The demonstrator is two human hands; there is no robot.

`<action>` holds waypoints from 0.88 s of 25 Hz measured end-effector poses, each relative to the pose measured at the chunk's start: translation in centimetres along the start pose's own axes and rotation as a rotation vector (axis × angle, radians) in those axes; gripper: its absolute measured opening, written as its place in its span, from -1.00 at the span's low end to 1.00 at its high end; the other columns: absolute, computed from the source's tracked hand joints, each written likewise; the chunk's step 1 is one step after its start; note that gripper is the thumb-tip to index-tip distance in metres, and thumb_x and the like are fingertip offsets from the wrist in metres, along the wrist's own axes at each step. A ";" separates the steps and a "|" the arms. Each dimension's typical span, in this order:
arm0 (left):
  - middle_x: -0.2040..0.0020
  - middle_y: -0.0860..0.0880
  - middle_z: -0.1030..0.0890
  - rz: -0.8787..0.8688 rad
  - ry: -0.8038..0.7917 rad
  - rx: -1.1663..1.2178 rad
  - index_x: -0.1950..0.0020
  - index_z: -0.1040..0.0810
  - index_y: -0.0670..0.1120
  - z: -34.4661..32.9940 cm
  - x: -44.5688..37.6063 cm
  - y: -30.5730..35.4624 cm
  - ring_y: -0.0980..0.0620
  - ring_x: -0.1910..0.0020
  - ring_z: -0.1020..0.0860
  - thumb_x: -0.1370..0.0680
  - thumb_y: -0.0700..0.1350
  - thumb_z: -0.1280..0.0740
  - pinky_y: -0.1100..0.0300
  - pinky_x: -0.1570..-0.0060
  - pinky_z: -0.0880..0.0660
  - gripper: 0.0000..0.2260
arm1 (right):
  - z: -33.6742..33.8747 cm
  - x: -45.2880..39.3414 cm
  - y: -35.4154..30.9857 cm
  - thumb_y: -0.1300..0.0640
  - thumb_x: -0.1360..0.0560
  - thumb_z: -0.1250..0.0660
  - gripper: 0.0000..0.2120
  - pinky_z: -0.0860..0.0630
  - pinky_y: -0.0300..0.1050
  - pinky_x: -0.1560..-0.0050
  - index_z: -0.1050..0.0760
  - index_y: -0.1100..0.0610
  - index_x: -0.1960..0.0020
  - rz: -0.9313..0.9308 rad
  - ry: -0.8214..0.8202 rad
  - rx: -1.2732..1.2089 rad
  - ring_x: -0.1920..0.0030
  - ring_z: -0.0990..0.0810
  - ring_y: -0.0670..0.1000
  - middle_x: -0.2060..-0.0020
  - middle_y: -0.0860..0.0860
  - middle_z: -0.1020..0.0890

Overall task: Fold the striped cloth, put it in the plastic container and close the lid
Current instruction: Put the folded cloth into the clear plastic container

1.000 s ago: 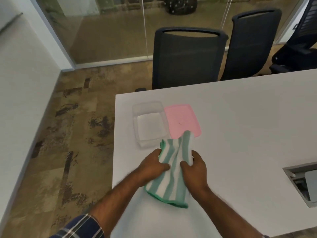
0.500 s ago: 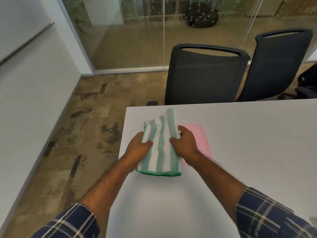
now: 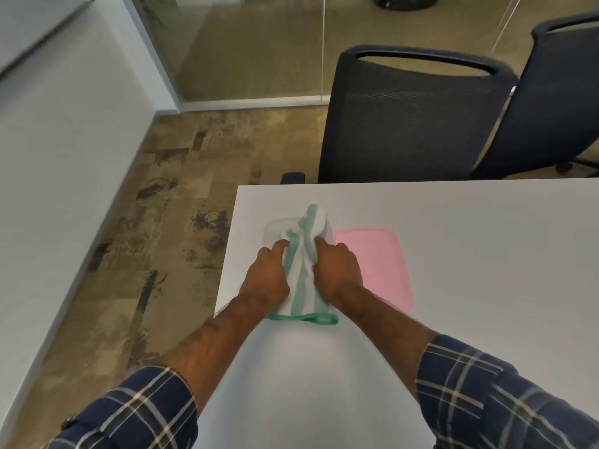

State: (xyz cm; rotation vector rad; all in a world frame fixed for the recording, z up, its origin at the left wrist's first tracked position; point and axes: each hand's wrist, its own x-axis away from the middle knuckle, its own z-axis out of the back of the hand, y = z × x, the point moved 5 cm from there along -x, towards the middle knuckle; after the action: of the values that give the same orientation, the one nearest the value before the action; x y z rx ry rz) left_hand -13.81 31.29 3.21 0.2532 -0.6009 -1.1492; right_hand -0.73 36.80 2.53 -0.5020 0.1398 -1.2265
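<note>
The folded green-and-white striped cloth (image 3: 303,273) lies over the clear plastic container (image 3: 271,228) near the table's left edge. It hides most of the container; only the far left rim shows. My left hand (image 3: 267,280) grips the cloth's left side and my right hand (image 3: 337,270) grips its right side, both pressing down. The cloth's far end bunches upward, and its green-hemmed near end hangs past the container toward me. Just right of the container the pink lid (image 3: 379,260) lies flat on the table.
The white table (image 3: 470,286) ends close on the left, beside patterned floor. Two dark office chairs (image 3: 405,124) stand at the far edge, before a glass wall. A white wall runs along the left.
Both hands have carried the cloth from the near table forward and down onto the container, which it now covers. The view has tilted and shifted leftward.
</note>
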 end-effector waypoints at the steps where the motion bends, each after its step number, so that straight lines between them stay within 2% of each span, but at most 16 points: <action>1: -0.17 -0.16 -0.44 0.000 -0.019 -0.078 -0.41 -0.33 0.00 -0.4 -0.1 0.0 -0.20 -0.10 -0.54 -0.46 -0.26 -0.29 -0.02 -0.16 -0.50 -0.47 | 0.0 0.1 0.0 0.13 -0.51 -0.17 -0.67 -0.44 -0.03 0.11 -0.35 0.08 -0.26 0.012 0.022 0.073 0.03 -0.52 0.21 0.03 0.17 -0.56; 3: -0.17 -0.16 -0.42 0.027 -0.073 -0.187 -0.33 -0.45 -0.03 -1.1 -0.4 0.1 -0.19 -0.10 -0.54 -0.48 -0.20 -0.29 0.03 -0.16 -0.48 -0.59 | -0.2 0.2 0.3 0.10 -0.52 -0.17 -0.64 -0.46 -0.02 0.06 -0.34 0.04 -0.31 0.017 0.015 0.114 0.02 -0.48 0.20 0.03 0.16 -0.53; 5: -0.20 -0.15 -0.48 0.066 -0.118 -0.206 -0.28 -0.52 -0.05 -1.4 -0.8 0.0 -0.15 -0.15 -0.53 -0.46 -0.17 -0.33 0.10 -0.20 -0.45 -0.63 | -0.4 0.2 1.0 0.10 -0.50 -0.19 -0.59 -0.47 0.00 0.00 -0.33 -0.01 -0.35 -0.017 -0.012 0.060 0.00 -0.47 0.21 0.01 0.16 -0.50; 8: -0.21 -0.13 -0.60 0.140 -0.140 -0.015 -0.19 -0.62 -0.11 -0.7 -1.6 -0.1 -0.11 -0.18 -0.55 -0.45 -0.18 -0.36 0.15 -0.20 -0.47 -0.69 | -0.2 -0.1 1.5 0.13 -0.48 -0.20 -0.52 -0.42 0.04 -0.07 -0.30 -0.08 -0.38 -0.044 0.030 -0.063 0.00 -0.44 0.24 0.00 0.18 -0.49; 10: -0.18 -0.14 -0.62 0.177 -0.082 0.097 -0.13 -0.64 -0.15 0.1 -1.8 0.0 -0.13 -0.16 -0.56 -0.45 -0.20 -0.34 0.13 -0.16 -0.49 -0.73 | -0.1 -0.3 2.0 0.13 -0.50 -0.19 -0.51 -0.39 0.06 -0.10 -0.27 -0.11 -0.42 -0.042 0.059 -0.135 -0.02 -0.42 0.25 0.00 0.20 -0.50; 13: -0.25 -0.13 -0.58 0.169 0.090 0.184 -0.22 -0.59 -0.12 1.1 -1.0 -0.2 -0.12 -0.20 -0.54 -0.45 -0.22 -0.35 0.19 -0.16 -0.42 -0.66 | 0.1 -0.2 2.8 0.12 -0.57 -0.15 -0.51 -0.41 0.03 -0.14 -0.22 -0.13 -0.46 -0.015 0.095 -0.292 -0.01 -0.43 0.16 -0.02 0.18 -0.51; 15: -0.25 -0.11 -0.55 0.064 0.189 0.244 -0.27 -0.56 -0.10 1.5 0.1 -0.2 -0.09 -0.20 -0.53 -0.45 -0.25 -0.35 0.24 -0.13 -0.38 -0.63 | 0.5 0.2 2.6 0.12 -0.60 -0.15 -0.54 -0.40 -0.06 -0.18 -0.22 -0.11 -0.47 0.064 0.128 -0.422 -0.03 -0.45 0.03 -0.12 0.12 -0.55; 18: -0.22 -0.01 -0.50 -0.146 0.331 0.295 -0.29 -0.54 -0.08 1.9 1.6 -0.3 0.05 -0.15 -0.49 -0.47 -0.28 -0.35 0.35 -0.14 -0.34 -0.61 | 1.3 0.3 2.2 0.08 -0.61 -0.16 -0.58 -0.36 -0.17 -0.27 -0.24 -0.12 -0.45 0.128 0.181 -0.593 -0.18 -0.45 -0.09 -0.35 -0.03 -0.48; 20: -0.24 0.00 -0.44 -0.176 0.366 0.318 -0.32 -0.52 -0.08 1.8 1.8 -0.7 0.12 -0.16 -0.42 -0.49 -0.26 -0.37 0.44 -0.15 -0.29 -0.61 | 1.6 -0.1 2.1 0.13 -0.60 -0.18 -0.61 -0.39 -0.14 -0.32 -0.28 -0.07 -0.41 0.141 0.210 -0.637 -0.24 -0.46 -0.05 -0.36 -0.03 -0.46; 22: -0.32 -0.08 -0.39 -0.117 0.307 0.293 -0.35 -0.48 -0.13 1.2 1.2 -1.3 0.03 -0.23 -0.43 -0.50 -0.23 -0.37 0.43 -0.20 -0.26 -0.59 | 1.3 -0.7 2.0 0.21 -0.57 -0.20 -0.62 -0.44 -0.06 -0.29 -0.30 -0.03 -0.36 0.114 0.181 -0.619 -0.21 -0.49 0.03 -0.31 0.00 -0.49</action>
State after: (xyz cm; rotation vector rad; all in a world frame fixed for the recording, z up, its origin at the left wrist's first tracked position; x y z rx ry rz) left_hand -15.20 29.76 3.94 0.7109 -0.4844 -1.1039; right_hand 1.27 38.29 2.70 -0.9030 0.7070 -1.1038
